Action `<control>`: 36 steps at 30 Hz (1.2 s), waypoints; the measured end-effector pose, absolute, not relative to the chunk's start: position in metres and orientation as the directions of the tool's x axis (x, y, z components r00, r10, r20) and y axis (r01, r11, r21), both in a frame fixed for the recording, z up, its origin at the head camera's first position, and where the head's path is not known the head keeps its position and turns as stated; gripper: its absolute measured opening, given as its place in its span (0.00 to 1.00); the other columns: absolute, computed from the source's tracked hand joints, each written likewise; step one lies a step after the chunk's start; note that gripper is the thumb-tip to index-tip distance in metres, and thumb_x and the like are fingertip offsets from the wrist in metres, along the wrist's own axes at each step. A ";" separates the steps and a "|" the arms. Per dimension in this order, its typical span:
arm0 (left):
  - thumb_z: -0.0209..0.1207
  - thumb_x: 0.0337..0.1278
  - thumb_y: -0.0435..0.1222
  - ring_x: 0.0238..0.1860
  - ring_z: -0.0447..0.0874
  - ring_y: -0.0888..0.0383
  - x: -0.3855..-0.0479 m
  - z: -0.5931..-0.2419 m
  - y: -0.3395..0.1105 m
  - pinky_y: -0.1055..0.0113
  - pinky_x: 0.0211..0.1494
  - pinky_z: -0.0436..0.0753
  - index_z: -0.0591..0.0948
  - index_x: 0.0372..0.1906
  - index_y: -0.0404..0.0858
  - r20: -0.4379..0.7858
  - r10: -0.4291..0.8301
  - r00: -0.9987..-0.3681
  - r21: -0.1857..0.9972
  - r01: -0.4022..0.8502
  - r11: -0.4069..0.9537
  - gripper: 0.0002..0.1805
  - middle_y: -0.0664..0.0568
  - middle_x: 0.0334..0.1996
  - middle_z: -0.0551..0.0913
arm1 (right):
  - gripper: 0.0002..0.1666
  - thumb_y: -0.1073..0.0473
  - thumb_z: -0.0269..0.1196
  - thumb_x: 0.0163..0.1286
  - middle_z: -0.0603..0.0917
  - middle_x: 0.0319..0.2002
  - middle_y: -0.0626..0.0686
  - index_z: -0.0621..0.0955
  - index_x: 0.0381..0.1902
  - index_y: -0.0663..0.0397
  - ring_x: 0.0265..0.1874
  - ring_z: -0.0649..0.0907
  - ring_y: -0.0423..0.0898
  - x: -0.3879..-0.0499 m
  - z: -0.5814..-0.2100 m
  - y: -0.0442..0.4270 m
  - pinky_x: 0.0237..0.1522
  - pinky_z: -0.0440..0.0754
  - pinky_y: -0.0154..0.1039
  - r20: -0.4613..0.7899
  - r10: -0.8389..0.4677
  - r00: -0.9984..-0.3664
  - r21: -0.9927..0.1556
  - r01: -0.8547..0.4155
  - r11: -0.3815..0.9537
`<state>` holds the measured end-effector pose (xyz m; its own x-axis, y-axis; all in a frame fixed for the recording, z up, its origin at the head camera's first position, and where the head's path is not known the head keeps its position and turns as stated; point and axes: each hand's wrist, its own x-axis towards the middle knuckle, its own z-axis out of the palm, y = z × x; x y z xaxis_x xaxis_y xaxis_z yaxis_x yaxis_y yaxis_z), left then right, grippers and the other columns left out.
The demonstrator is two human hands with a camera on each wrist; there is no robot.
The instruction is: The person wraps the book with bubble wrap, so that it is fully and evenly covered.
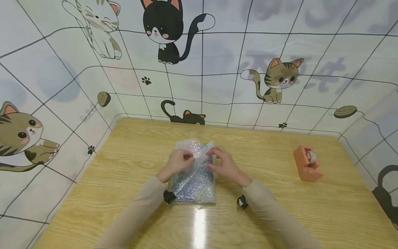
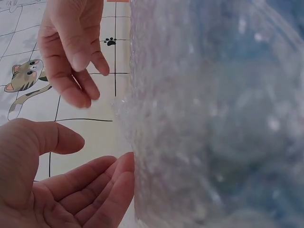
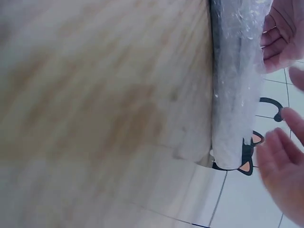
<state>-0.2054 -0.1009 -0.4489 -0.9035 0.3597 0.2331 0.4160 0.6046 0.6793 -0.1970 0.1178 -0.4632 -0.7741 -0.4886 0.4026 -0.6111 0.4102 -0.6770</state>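
A flat rectangular package in clear bubble wrap point(image 1: 194, 186) lies on the wooden table, blue showing through its lower part. Over its upper left part is my left hand point(image 1: 178, 162); in the left wrist view the left hand's fingertips point(image 2: 126, 166) touch the wrap's edge while the thumb stands apart. My right hand point(image 1: 225, 164) hovers at the upper right edge, thumb and fingers spread with nothing pinched between them. Seen from the right wrist, the right hand point(image 3: 280, 175) is beside the package's end point(image 3: 235, 95). What exactly is inside the wrap cannot be made out.
An orange tape dispenser point(image 1: 306, 164) with a roll of tape stands at the right of the table point(image 1: 255, 145). Cat-patterned sheeting point(image 1: 217, 86) rises behind and at both sides of the tabletop.
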 end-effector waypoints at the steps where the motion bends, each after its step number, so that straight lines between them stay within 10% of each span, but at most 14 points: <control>1: 0.57 0.47 0.32 0.30 0.84 0.52 -0.205 -0.449 -0.102 0.65 0.35 0.82 0.85 0.32 0.29 0.233 0.368 -0.900 0.681 0.421 0.600 0.11 0.44 0.28 0.86 | 0.27 0.63 0.72 0.50 0.76 0.51 0.64 0.78 0.48 0.67 0.51 0.76 0.60 -0.197 -0.462 0.118 0.51 0.76 0.56 0.375 -0.514 -0.772 -0.666 -0.610 0.431; 9: 0.59 0.48 0.30 0.30 0.84 0.50 -0.203 -0.451 -0.107 0.66 0.36 0.83 0.83 0.35 0.25 0.228 0.450 -0.863 0.696 0.468 0.544 0.11 0.40 0.30 0.85 | 0.52 0.47 0.74 0.48 0.60 0.67 0.67 0.66 0.64 0.68 0.66 0.60 0.63 -0.194 -0.459 0.122 0.65 0.59 0.58 0.064 -0.705 -0.707 -0.612 -0.585 0.531; 25: 0.73 0.30 0.53 0.61 0.61 0.38 -0.178 -0.456 -0.122 0.42 0.60 0.66 0.72 0.59 0.31 0.158 0.621 -0.768 0.425 0.621 0.659 0.47 0.35 0.61 0.66 | 0.54 0.47 0.74 0.46 0.60 0.67 0.68 0.65 0.64 0.69 0.66 0.60 0.63 -0.193 -0.457 0.121 0.65 0.59 0.56 0.052 -0.722 -0.690 -0.577 -0.611 0.542; 36: 0.73 0.29 0.56 0.62 0.61 0.38 -0.176 -0.458 -0.120 0.42 0.58 0.69 0.71 0.60 0.34 0.087 0.616 -0.783 0.365 0.601 0.711 0.49 0.36 0.61 0.66 | 0.53 0.49 0.74 0.47 0.59 0.67 0.69 0.64 0.64 0.71 0.67 0.59 0.64 -0.192 -0.456 0.121 0.66 0.58 0.56 0.048 -0.727 -0.685 -0.586 -0.609 0.534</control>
<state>-0.1762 -0.1197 -0.4580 -0.7827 0.6163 0.0873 0.6007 0.7111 0.3653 -0.1917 0.1205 -0.4560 -0.6846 -0.7273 0.0485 -0.6090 0.5342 -0.5863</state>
